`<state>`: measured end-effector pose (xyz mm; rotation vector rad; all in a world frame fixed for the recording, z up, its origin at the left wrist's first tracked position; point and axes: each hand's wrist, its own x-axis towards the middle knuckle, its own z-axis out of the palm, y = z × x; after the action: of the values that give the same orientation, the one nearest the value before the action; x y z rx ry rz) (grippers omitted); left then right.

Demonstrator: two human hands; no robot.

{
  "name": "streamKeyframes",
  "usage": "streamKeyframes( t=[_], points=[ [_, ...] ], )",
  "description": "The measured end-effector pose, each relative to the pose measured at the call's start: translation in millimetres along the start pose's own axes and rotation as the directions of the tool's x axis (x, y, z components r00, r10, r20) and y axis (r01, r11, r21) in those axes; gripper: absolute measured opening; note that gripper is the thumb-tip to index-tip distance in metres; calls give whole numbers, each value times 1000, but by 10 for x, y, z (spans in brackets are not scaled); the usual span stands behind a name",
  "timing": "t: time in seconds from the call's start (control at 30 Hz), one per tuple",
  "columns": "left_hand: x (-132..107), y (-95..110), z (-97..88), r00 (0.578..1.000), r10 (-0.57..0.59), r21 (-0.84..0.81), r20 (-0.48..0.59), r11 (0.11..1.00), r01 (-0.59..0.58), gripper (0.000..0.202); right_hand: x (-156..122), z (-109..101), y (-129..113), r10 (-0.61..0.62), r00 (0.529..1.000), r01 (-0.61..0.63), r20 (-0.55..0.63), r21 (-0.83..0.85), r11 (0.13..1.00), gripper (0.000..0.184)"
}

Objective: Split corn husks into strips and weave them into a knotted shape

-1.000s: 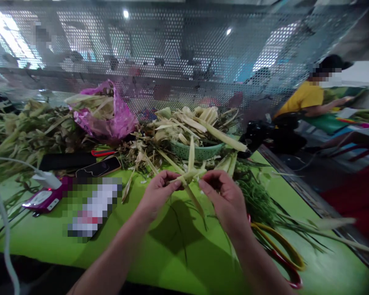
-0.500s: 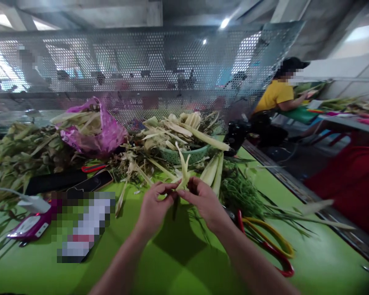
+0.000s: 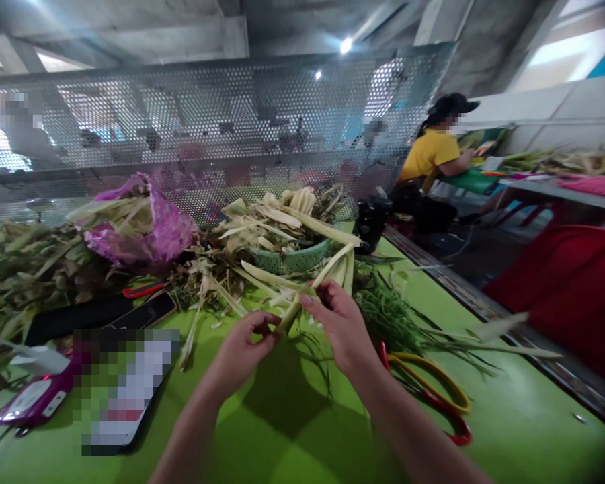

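Between my hands a pale green plant stalk (image 3: 291,313) slants up to the right, and its upper end parts into long flat strips. My left hand (image 3: 245,349) pinches the lower end between thumb and fingers. My right hand (image 3: 339,321) is closed on it higher up, thumb on top. Just beyond the hands stands a green basket (image 3: 293,258) heaped with pale husk-like pieces. To the right of my right hand lie a bunch of fine green sprigs (image 3: 388,310) and scissors with red and yellow handles (image 3: 456,398), whose blades are mostly hidden.
Dried leaves (image 3: 25,275) and a pink plastic bag (image 3: 169,232) fill the back left. Phones (image 3: 151,310) and a purple power bank (image 3: 37,400) with cable lie at left. A perforated metal screen (image 3: 206,114) stands behind. A person in yellow (image 3: 428,154) sits at right.
The stalk has tipped from upright to a slant, its strips spread wider. My left hand has moved lower and left, my right hand slightly higher. The view has shifted a little.
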<state>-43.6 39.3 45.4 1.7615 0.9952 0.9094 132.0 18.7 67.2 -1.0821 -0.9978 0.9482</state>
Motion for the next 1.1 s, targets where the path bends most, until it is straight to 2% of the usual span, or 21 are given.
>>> streamKeyframes(
  t=[0.17,0.27,0.37,0.5,0.67,0.77,0.97,1.1],
  points=[
    [11,71,6,996,69,-28,-63,997,-71,34,-44,48,15,60,979,-50,195,-55,997,30],
    [16,76,58,997,74,-109,20,992,-71,28,-77,88,14,72,951,-56,302,-63,996,30],
    [25,50,78,997,42,-186,70,982,-28,22,-95,90,3,64,932,-35,356,-87,996,30],
    [26,27,54,997,-59,-245,43,967,68,18,-92,55,22,39,945,20,323,-177,984,32],
    [-6,42,81,993,-108,-394,39,912,115,13,-79,59,96,-23,953,114,303,-287,951,33],
    [-15,35,122,987,-163,-454,-11,880,140,11,-79,84,107,-48,954,145,295,-318,937,34],
    [3,2,131,971,-239,-618,-13,765,180,3,-65,78,43,-35,967,114,251,-310,944,33],
    [-3,16,92,968,-252,-611,-4,767,197,7,-41,49,39,65,954,16,292,-267,964,33]
  ],
)
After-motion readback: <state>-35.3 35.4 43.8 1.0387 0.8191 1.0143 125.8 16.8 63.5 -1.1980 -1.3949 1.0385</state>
